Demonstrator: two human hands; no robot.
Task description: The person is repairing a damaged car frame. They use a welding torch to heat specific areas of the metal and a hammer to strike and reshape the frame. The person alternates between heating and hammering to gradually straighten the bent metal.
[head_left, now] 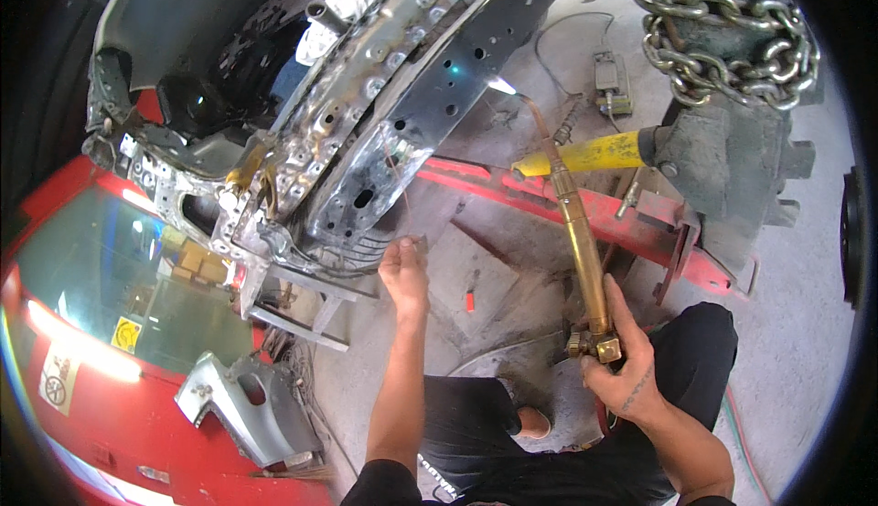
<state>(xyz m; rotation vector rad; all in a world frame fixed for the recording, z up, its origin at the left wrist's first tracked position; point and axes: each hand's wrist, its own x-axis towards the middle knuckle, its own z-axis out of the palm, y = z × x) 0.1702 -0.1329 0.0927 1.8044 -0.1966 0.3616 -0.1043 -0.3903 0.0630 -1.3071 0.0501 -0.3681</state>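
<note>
My right hand (629, 366) grips the lower end of a brass gas torch (583, 248), next to its valve knobs. The torch points up and away, and a bright flame (501, 85) burns at its bent tip, beside the edge of a dark, holed metal beam (439, 94) on the car body. My left hand (403, 277) is closed in a pinch, lower down by the beam's near end. A thin reddish rod (395, 169) rises from its fingers toward a shiny bare-metal patch on the beam.
Right of the torch stand a yellow cylinder (594, 154), a red steel arm (494, 193) and a heavy chain (732, 35). A grey fender piece (251, 414) leans by a red car (146, 414) at left. A red lighter-like object (471, 301) lies on the floor.
</note>
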